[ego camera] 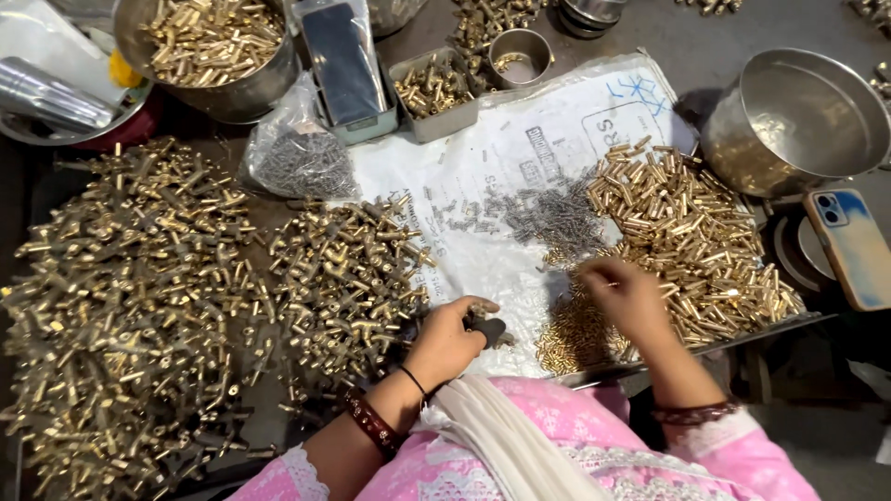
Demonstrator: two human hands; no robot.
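I am holding a small dark piece [489, 329] in my left hand [445, 343], fingers curled tight round it, its end sticking out toward my right. My right hand [624, 295] is lying palm down with the fingertips pinched narrow at its far left corner; whether they are gripping anything I cannot tell.

Just under and to the right of my right hand the brass tubes [691, 246] are spreading in one heap, far too many to count, most lying with their long axes slanting away to the right. The grey pins [538, 218], one loose scatter, are sitting just beyond my right fingertips, nearer that hand than my left. Both are resting on the one white sack [483, 148].

Left of my left hand, touching it, brass fittings [348, 278] are forming one heap, with a second, larger heap [121, 306] further left.

Further off I am seeing one phone [852, 246] to the right, one empty steel pot [798, 116] beyond it, one bag of pins [302, 158], and one tub of brass [218, 42] at the far left.
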